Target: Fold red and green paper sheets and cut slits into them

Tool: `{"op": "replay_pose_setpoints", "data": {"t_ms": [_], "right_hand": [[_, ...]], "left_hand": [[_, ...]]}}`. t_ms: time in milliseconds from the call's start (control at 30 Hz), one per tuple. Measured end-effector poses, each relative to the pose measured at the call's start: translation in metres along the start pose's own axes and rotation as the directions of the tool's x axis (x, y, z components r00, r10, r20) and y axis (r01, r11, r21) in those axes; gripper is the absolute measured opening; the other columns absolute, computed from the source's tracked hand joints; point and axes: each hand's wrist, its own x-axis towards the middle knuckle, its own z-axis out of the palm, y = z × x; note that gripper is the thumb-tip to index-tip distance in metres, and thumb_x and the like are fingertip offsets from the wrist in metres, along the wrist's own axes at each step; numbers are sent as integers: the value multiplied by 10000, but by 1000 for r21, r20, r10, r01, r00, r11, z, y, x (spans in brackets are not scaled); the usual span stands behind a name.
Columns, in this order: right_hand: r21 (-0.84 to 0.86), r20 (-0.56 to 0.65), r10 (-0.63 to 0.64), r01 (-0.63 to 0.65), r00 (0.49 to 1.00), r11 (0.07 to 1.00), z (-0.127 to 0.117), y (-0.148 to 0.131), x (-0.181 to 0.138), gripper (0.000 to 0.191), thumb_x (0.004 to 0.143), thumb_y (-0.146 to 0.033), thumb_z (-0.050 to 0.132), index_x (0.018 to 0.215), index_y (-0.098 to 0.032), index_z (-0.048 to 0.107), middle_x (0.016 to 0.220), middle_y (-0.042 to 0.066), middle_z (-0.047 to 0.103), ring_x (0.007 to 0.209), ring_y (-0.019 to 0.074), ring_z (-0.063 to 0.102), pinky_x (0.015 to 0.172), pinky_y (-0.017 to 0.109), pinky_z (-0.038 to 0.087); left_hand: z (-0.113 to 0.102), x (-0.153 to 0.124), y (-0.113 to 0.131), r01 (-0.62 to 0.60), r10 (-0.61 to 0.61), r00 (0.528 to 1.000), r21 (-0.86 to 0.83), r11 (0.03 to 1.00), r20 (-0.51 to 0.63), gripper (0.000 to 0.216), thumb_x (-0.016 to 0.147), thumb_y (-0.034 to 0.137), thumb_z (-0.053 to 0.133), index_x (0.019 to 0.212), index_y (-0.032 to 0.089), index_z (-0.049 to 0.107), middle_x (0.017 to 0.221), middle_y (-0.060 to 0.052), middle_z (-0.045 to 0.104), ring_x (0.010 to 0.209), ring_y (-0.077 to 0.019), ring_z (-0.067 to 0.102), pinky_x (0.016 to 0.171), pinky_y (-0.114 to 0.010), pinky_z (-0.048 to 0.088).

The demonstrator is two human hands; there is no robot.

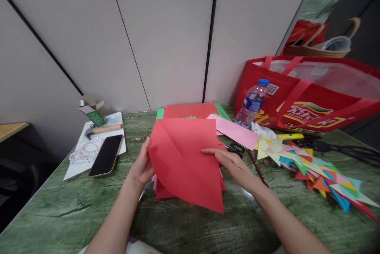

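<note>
A red sheet of paper with a diagonal crease is lifted above the table, its lower right corner hanging toward me. My left hand grips its left edge, the fingers tucked behind. On the right side, my right hand lies along the sheet's front with the index finger stretched out over it; the other fingers are partly hidden. Beneath the sheet, edges of more red paper and pink paper show. Behind it lie a larger red-and-green sheet and a pink strip.
Scissors and a thin dark red stick lie right of the paper. Folded colourful paper pieces, a water bottle and a red shopping bag stand farther right. At left are a phone, a small sickle and a green box.
</note>
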Motion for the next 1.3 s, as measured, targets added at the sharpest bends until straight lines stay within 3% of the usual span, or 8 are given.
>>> {"op": "replay_pose_setpoints", "data": {"t_ms": [100,300,400,500,633,933,1100,1300], "right_hand": [[87,31,-14,11,999,996,-3,1,-1,364,790,-142,396,1082,-242,591,1130,35,609,961,178,594,744,296,513],[-39,35,-112,114,993,993,3,3,0,409,689,-136,586,1082,-251,592,1098,58,601,951,196,576,757,314,496],[-51,-83,-123,119,989,992,6,8,1,221,665,-175,647,879,-216,683,962,72,639,880,207,594,725,324,502],[4,-169,-91,93,981,996,4,11,2,144,657,-178,650,785,-209,706,894,72,657,823,211,611,663,312,515],[114,-239,-49,78,970,990,0,8,2,121,619,-245,688,734,-221,717,817,58,679,743,206,628,617,299,516],[109,-276,-78,112,958,988,-9,16,4,127,647,-311,666,689,-201,711,756,65,687,693,207,626,613,299,493],[67,-234,-88,106,968,992,-10,17,3,124,650,-297,646,699,-205,713,686,51,700,640,197,624,593,294,491],[123,-421,86,-37,903,992,-2,18,6,178,601,-364,692,572,-188,692,592,13,684,554,189,598,535,304,490]], "left_hand": [[5,0,1,3,-3,1000,-20,1000,-14,441,816,503,395,874,151,653,671,-28,696,610,-164,634,657,-268,495],[4,1,-3,16,-13,999,67,998,-43,448,797,523,414,865,146,647,614,-33,676,577,-175,624,649,-275,487],[-2,4,-6,-30,32,999,113,993,-11,512,766,567,433,1091,196,572,774,-35,696,691,-194,643,692,-302,486],[-7,6,-5,-221,208,973,144,965,100,682,666,637,502,1281,392,338,1066,3,639,899,-221,618,791,-357,461],[-11,3,1,-282,232,945,217,934,231,892,409,693,608,1185,269,494,1129,-97,599,1039,-298,539,854,-380,421],[-12,5,0,-219,86,940,391,894,330,472,501,114,778,945,169,626,928,-104,679,931,-275,608,854,-438,421],[-17,7,-4,-207,75,961,508,836,268,283,561,223,746,826,143,683,736,-75,706,741,-243,655,753,-396,477],[-14,12,-8,-283,233,959,481,830,162,253,601,273,727,799,117,709,762,-81,713,777,-228,641,775,-358,470]]}}
